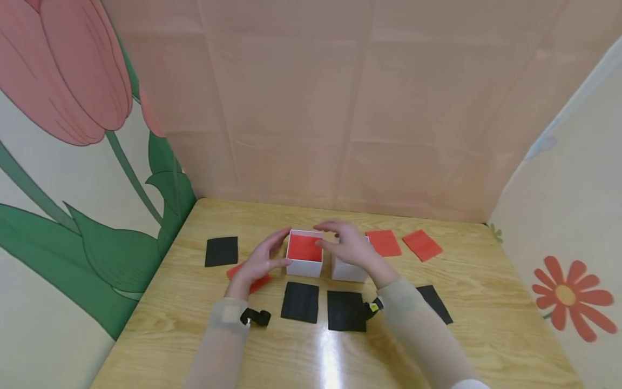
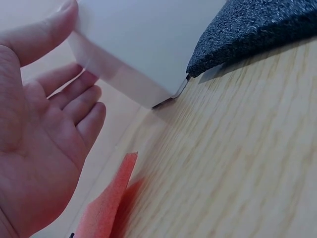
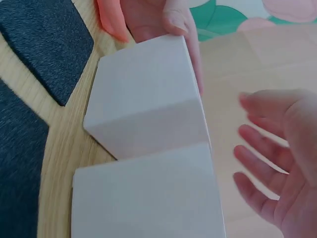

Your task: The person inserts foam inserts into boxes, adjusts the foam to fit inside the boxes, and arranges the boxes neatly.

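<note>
The left hand grips the left white box by its left side, thumb at the near corner. The right hand, fingers parted and holding nothing, hovers at that box's right rim. A narrow gap separates it from the right white box; black squares lie nearer. Red material shows inside the left box; the other's interior is hidden.
</note>
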`<state>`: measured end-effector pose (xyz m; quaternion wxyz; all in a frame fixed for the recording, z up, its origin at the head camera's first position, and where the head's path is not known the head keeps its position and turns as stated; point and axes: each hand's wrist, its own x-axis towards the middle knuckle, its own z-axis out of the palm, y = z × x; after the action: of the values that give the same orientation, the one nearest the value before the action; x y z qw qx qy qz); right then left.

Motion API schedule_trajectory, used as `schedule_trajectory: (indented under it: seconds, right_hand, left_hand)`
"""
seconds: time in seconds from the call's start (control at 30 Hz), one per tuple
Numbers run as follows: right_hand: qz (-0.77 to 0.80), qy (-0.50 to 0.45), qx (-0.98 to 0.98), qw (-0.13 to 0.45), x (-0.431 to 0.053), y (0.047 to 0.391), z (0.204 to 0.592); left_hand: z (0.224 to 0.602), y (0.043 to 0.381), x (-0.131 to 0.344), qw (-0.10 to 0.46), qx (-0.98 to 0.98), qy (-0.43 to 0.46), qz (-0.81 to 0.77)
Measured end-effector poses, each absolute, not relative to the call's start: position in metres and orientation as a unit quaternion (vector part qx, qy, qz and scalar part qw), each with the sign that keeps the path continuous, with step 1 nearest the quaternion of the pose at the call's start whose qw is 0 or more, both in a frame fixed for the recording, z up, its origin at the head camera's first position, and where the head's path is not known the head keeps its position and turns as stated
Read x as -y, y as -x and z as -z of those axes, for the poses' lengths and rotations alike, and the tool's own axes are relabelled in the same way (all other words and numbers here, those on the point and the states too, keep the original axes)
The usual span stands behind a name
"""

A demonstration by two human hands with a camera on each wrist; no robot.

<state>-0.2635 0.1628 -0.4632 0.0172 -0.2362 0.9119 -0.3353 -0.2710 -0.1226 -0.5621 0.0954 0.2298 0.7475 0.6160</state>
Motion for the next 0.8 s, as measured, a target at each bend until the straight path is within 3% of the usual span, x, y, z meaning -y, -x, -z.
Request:
schedule_trajectory:
  seconds: [0.17, 0.47, 0.63, 0.8]
  right_hand:
    - [0.401, 0.227, -0.887, -0.036, -0.192, 0.257, 0.465]
    - [0.459, 0.123, -0.868, -0.144, -0.258, 0.242, 0.483]
    - [0.455, 0.069, -0.874, -0.157, -0.294, 0.239, 0.502]
    - [0.514, 0.0, -0.848, -0.131, -0.323, 0.237, 0.516]
  left_hand:
    - [0.562, 0.271, 0.123, 0.096, -0.748, -0.23, -0.615]
    - [0.56, 0.27, 0.125, 0.098, -0.75, -0.226, -0.613]
    - [0.56, 0.27, 0.125, 0.098, -0.752, -0.227, -0.611]
    - [0.561, 0.27, 0.125, 0.097, -0.751, -0.232, -0.61]
